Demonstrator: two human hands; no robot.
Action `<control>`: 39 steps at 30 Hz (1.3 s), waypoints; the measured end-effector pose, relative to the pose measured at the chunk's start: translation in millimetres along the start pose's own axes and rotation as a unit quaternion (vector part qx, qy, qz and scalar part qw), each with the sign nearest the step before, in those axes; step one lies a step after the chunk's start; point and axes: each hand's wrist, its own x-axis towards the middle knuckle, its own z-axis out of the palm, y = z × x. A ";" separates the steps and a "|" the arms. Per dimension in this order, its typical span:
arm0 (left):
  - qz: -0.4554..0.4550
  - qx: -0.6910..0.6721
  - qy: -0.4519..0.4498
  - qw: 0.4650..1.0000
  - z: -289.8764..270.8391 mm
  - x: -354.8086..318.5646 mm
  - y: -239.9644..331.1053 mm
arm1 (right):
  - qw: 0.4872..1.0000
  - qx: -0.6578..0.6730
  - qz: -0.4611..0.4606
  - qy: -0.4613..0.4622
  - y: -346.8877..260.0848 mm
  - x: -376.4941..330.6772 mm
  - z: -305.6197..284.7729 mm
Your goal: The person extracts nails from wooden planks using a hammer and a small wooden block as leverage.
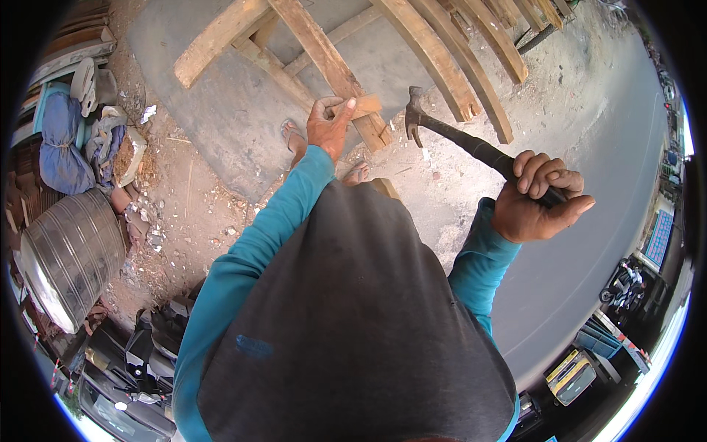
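My right hand (541, 190) is wrapped round the dark handle of a claw hammer (471, 144), raised out to the right. The hammer's metal head points left, apart from any wood. My left hand (329, 127) is closed on a short wooden block (366, 105), which lies across the near end of a long timber (313, 44). Thumb and fingers press the block there. Whether a nail is between them I cannot make out. Below the hands, a wooden end (384, 188) pokes out from behind my dark shirt.
Several long timbers (434, 55) extend away at the upper right. Another beam (221, 40) stands at the upper left over a grey sheet (169, 66). On the left are a metal drum (74, 254), a tied blue bundle (62, 144) and rubble. A road (589, 221) runs along the right, with a parked motorcycle (624, 286).
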 end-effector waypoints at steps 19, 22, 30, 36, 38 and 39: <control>0.186 0.259 0.045 0.947 17.6 -37.0 -40.8 | 0.982 0.164 -0.028 -0.088 17.0 -30.2 -56.9; 0.137 0.211 0.049 0.967 24.4 -39.8 -42.1 | 0.987 0.159 -0.012 -0.022 22.8 -38.0 -70.3; 0.186 0.255 0.061 0.947 47.6 -32.1 -43.8 | 0.974 0.221 -0.025 -0.043 33.7 -36.1 -94.9; 0.263 0.314 0.053 0.911 65.6 -25.4 -44.3 | 0.949 0.242 -0.020 -0.203 28.6 -17.6 -93.8; 0.265 0.333 0.047 0.904 63.2 -17.9 -41.4 | 0.947 0.224 -0.012 -0.229 18.3 -10.5 -74.5; 0.266 0.331 0.048 0.904 60.2 -18.2 -40.4 | 0.957 0.196 0.012 -0.212 15.5 -9.2 -64.1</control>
